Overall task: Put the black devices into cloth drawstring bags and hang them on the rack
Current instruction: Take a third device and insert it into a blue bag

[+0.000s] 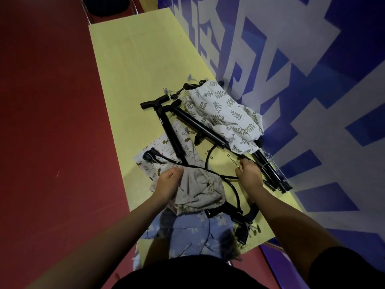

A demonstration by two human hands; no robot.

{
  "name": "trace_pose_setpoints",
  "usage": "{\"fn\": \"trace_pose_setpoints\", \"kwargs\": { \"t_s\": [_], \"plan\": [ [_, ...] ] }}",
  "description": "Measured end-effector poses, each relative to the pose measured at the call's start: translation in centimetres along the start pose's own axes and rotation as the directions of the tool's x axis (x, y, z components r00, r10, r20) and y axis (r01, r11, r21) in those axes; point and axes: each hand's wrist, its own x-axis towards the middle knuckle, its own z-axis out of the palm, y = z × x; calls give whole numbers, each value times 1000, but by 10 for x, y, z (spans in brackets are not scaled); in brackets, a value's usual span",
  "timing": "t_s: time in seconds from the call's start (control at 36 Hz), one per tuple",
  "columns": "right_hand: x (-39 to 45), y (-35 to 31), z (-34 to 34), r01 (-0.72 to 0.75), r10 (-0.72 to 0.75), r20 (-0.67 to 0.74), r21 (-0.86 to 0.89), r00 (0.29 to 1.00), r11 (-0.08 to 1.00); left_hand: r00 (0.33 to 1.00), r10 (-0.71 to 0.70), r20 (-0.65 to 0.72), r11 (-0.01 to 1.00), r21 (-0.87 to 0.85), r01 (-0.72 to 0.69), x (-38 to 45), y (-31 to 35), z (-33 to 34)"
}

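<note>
— Grip first: what is held by the left hand (166, 183)?

— Grey bag (200, 191), bunched; its cloth is gripped at the left edge by curled fingers. The bag is lifted over the near part of the bench (133, 65).

— And the right hand (249, 174)?

— Fingers are curled and pinched on something small beside a thin black hose (210, 155); whether the hose or a small brass pin (230, 157) is held cannot be told.

— Where are the black devices?

— One pump (166, 126), with a T-handle, is laid across a cat-print bag (164, 149) flat on the bench. A second pump (200, 126) is laid just beside it, its far end tucked under a leaf-print bag (225, 109). That bag is filled and its neck is gathered shut, near the wall (291, 80). More black parts (235, 211) are seen under the grey bag, towards the near edge.

— Anything else on the bench?

— A black rack (270, 172), folded, is laid along the wall side, partly covered by the leaf-print bag. A blue bag (191, 232) is spread at the near edge, below the grey one. Red floor (45, 122) is seen to the left.
</note>
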Motion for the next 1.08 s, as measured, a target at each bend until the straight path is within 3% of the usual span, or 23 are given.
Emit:
{"fn": "trace_pose_setpoints", "kwargs": {
  "t_s": [0.19, 0.39, 0.44, 0.53, 0.64, 0.72, 0.81, 0.86, 1.0, 1.08],
  "plan": [
    [8, -13, -3, -50, 55, 40, -122, 998, 991, 1000, -2, -11, 1000, 0, 2, -2, 5, 1],
    [18, -30, -9, -111, 148, 164, -215, 975, 970, 998, -58, 15, 997, -57, 59, -7, 16, 2],
    [18, -30, -10, -164, 178, 121, -118, 977, 979, 998, -60, 23, 995, -80, 62, -9, 19, 2],
    [10, -35, -19, -178, 187, -25, 201, 982, 963, 999, -28, 30, 997, -77, 31, -12, 24, 2],
    [-19, -65, -54, 36, 84, -165, 615, 983, 787, 999, 10, 54, 998, -55, -7, -16, 32, 5],
    [-55, -94, -77, 218, -134, -173, 715, 976, 664, 996, 42, 83, 999, -19, -40, -18, 35, 5],
    [-89, -112, -73, 288, -349, -40, 658, 936, 696, 994, 70, 87, 997, -27, -68, -21, 42, -1],
    [-98, -115, -57, 321, -416, 38, 575, 909, 753, 991, 97, 96, 994, -52, -93, -23, 47, -5],
    [-91, -117, -32, 129, -197, 167, 348, 966, 928, 966, 213, 147, 977, -62, -206, -33, 65, -18],
    [-90, -122, -43, 138, -171, 189, 177, 967, 974, 956, 245, 163, 970, -50, -240, -33, 75, -31]
  ]
}}
